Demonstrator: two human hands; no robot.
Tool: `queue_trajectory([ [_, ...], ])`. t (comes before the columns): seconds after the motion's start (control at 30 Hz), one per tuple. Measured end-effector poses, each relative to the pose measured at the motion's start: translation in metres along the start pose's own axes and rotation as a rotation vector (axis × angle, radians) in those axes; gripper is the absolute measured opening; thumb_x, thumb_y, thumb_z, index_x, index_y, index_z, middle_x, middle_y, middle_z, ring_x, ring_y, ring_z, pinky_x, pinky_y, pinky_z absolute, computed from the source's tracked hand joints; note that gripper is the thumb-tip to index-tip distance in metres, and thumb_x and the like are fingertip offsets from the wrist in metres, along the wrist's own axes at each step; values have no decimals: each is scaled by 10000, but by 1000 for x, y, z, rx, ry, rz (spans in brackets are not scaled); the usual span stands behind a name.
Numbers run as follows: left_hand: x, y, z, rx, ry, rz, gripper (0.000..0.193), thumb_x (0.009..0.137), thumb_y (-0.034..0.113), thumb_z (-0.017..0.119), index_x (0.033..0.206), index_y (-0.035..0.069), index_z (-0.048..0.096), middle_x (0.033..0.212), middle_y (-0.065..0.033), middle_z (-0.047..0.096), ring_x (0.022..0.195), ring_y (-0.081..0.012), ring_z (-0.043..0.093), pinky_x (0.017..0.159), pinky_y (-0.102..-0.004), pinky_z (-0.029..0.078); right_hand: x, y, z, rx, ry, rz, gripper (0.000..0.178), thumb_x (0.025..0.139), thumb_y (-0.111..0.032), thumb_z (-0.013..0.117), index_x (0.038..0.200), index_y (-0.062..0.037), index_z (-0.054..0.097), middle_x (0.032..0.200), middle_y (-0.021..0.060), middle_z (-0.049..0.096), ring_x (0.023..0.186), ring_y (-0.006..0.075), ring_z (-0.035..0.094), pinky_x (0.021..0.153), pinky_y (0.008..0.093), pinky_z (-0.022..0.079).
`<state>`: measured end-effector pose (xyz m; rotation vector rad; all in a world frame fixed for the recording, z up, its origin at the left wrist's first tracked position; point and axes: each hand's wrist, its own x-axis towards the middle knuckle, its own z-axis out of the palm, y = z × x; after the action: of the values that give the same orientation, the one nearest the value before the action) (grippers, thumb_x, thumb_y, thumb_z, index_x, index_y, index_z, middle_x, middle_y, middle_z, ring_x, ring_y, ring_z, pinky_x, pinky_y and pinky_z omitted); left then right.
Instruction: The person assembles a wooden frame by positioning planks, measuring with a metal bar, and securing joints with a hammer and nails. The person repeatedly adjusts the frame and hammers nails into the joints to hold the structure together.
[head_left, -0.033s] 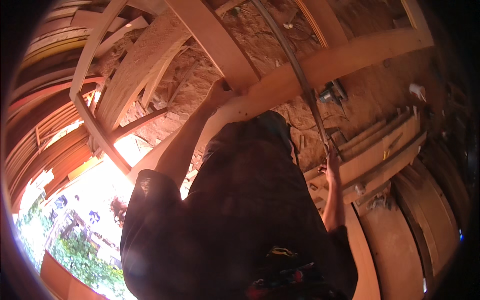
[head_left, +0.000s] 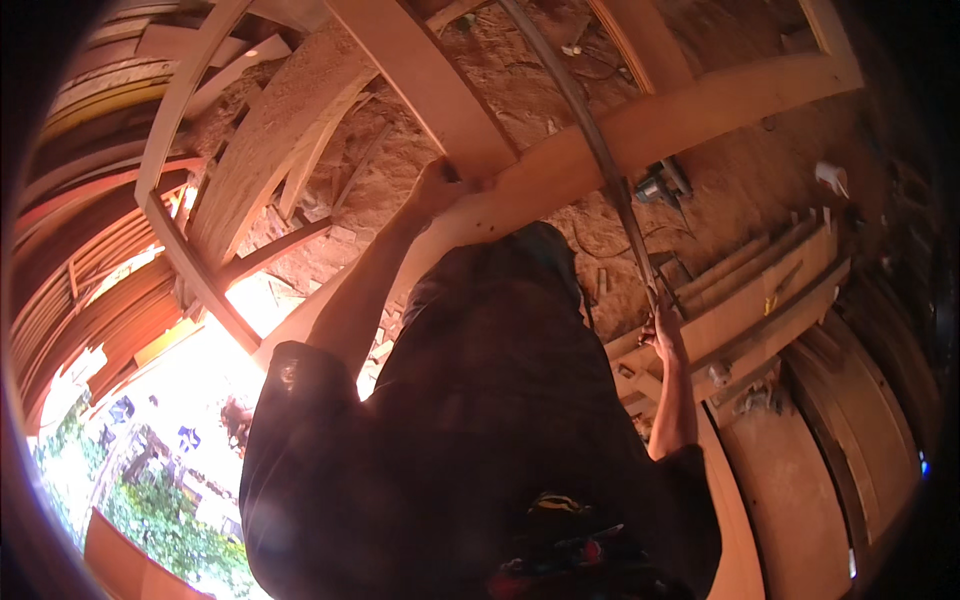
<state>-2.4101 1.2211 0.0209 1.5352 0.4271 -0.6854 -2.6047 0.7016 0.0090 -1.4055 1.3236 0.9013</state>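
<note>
A wooden frame lies in front of me, its long near rail (head_left: pixel 700 102) running from lower left to upper right. A broad crosspiece (head_left: pixel 430 85) meets that rail where my left hand (head_left: pixel 437 190) grips the joint, fingers wrapped round the wood. Across the rail, to the right of the joint, lies a long dark metal bar clamp (head_left: pixel 590 130). Its near end is in my right hand (head_left: pixel 665 332), with the fingers closed around it. The exact grip on that end is too small to make out.
A power tool (head_left: pixel 655 188) lies on the dusty floor beyond the clamp, and a white cup (head_left: pixel 832 178) is farther right. Stacked boards (head_left: pixel 795 280) stand near my right hand. Timber piles (head_left: pixel 100 310) fill the left side, with a leaning wooden frame (head_left: pixel 200 275) before them.
My right hand has shifted slightly at the clamp's near end. My left hand stays on the joint, and the wooden frame looks unmoved.
</note>
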Motion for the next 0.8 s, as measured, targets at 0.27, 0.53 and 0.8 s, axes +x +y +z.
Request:
queue_trajectory([
  [0.27, 20, -4, -12, 259, 89, -85, 562, 820, 373, 871, 1191, -4, 683, 1103, -121, 733, 971, -192, 706, 791, -323, 562, -30, -24, 5, -61, -57, 44, 558, 1071, -596, 415, 761, -133, 406, 575, -19, 330, 481, 141, 395, 501, 371, 446],
  [0.53, 41, 85, -12, 1226, 226, 964, 567, 857, 591, 744, 1088, 73, 759, 1030, -99, 736, 1111, -282, 655, 1032, -473, 441, -23, -28, 16, -103, -19, 35, 602, 1029, -670, 446, 732, -151, 373, 560, -22, 298, 473, 137, 355, 508, 369, 448],
  [0.8, 73, 125, 38, 1596, -563, 397, 627, 888, 691, 637, 1123, 129, 782, 1058, -111, 742, 1191, -276, 613, 1124, -491, 293, -28, -30, 9, -96, -62, 91, 629, 1025, -689, 440, 714, -146, 372, 543, -34, 268, 450, 132, 304, 476, 350, 382],
])
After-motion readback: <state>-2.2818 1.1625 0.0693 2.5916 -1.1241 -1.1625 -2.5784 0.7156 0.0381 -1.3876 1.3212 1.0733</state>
